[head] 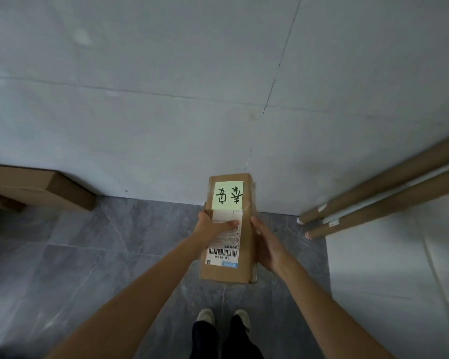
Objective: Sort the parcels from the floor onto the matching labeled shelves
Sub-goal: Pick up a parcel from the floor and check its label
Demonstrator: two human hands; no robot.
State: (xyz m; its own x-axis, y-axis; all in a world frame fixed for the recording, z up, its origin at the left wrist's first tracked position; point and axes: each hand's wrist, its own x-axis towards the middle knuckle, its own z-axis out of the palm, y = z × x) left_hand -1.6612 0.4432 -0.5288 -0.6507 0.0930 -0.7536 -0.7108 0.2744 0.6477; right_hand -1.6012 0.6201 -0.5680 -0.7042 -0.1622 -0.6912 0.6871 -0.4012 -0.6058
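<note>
- Here's the parcel [228, 229], a long, narrow box of plain brown corrugated cardboard, held up in the air in front of the person, over the floor [88, 255], its far end pointing at the wall [166, 86]
- Stuck on its top face at the far end, a pale green sticky note [228, 195], square, with two handwritten characters in thick black marker (they read upside down from here)
- Just below that, a white printed shipping label [224, 244] with a barcode near its near end; the small print is too fine to read
- The box's edges look a little worn, with clear tape glinting along the right side
- Left hand [213, 226] grips the left edge of the parcel, thumb laid flat across the white label, the other fingers hidden under the box
- Right hand [266, 244] cups the right side, palm against the cardboard, fingers tucked down and under the edge, thumb lying along the top corner
- Both bare forearms reach out from the bottom of the view, meeting at the box
- Floor is glossy dark grey stone-look tile with pale veining; the wall is big matt light grey panels with thin seams
- Right: long brown cardboard tubes [384, 193] lean against the wall, with a pale one between them, ends capped
- Left: a flat brown carton [42, 189] lies against the wall
- Straight down, two pale shoes [206, 316] and dark trouser legs
</note>
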